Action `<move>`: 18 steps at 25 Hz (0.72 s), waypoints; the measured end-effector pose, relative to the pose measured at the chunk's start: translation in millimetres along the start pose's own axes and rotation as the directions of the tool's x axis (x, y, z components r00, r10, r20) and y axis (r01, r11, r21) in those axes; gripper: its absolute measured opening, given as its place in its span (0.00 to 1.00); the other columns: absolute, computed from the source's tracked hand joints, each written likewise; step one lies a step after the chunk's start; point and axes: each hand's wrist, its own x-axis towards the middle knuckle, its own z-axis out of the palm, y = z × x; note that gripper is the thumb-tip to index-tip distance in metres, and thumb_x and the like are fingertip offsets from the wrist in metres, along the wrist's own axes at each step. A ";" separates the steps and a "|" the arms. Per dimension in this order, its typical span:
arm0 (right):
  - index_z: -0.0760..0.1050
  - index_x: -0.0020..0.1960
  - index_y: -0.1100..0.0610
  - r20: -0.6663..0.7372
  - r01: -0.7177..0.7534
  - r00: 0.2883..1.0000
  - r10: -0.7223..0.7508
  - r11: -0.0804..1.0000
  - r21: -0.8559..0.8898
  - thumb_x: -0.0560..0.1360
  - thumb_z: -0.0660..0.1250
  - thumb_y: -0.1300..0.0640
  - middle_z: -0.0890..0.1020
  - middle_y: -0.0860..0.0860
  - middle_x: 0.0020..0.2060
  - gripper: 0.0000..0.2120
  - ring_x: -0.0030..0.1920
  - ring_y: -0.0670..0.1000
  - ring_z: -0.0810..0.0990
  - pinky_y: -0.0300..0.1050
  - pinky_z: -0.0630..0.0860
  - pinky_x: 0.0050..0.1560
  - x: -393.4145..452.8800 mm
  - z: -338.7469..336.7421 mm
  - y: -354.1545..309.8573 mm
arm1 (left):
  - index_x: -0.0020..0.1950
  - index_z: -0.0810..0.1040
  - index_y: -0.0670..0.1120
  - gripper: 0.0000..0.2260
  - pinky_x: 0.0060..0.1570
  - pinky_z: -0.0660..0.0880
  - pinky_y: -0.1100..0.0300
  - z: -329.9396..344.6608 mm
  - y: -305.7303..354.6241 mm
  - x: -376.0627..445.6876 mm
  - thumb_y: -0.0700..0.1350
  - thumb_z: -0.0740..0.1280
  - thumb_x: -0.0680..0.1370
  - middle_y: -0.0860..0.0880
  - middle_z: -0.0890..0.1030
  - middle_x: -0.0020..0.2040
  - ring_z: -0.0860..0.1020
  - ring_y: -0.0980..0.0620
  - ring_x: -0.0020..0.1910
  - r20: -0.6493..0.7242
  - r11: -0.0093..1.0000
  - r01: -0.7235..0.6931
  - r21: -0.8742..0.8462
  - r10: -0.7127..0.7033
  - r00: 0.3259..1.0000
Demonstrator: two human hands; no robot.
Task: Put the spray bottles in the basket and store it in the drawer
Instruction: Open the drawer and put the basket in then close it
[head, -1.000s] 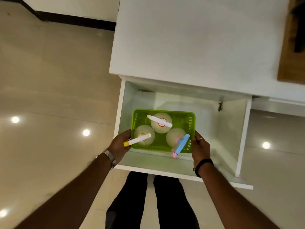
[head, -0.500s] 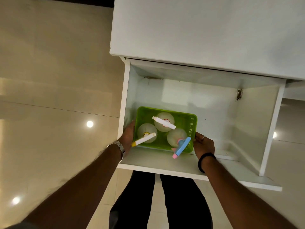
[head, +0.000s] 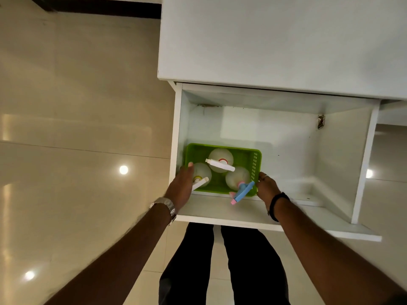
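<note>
A green plastic basket (head: pixel 256 160) sits low inside the open white drawer (head: pixel 361 164), at its front left corner. Three clear spray bottles stand in it: one with a white head (head: pixel 220 165) at the back, one with a white and yellow head (head: pixel 201 178) at the front left, one with a blue and pink head (head: pixel 241 191) at the front right. My left hand (head: pixel 181 187) grips the basket's left end, thumb over the rim. My right hand (head: pixel 266 184) holds its right end.
The white cabinet top (head: pixel 275 40) spreads above the drawer. The drawer's front panel (head: pixel 242 219) lies just under my wrists. Glossy beige floor tiles (head: pixel 77 106) fill the left side. My legs (head: pixel 220 271) in dark trousers stand below the drawer.
Both hands have carried the basket down from rim height into the drawer's front left corner. The view has tilted toward the drawer.
</note>
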 end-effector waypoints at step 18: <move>0.77 0.53 0.60 -0.005 -0.311 0.940 0.342 0.860 0.405 0.82 0.57 0.59 0.81 0.62 0.53 0.10 0.53 0.60 0.81 0.57 0.75 0.67 -175.6 -54.2 82.9 | 0.79 0.60 0.46 0.32 0.74 0.67 0.47 107.0 -15.7 -137.0 0.64 0.53 0.82 0.40 0.71 0.75 0.71 0.40 0.74 0.116 0.513 0.405 -0.757 -0.504 0.856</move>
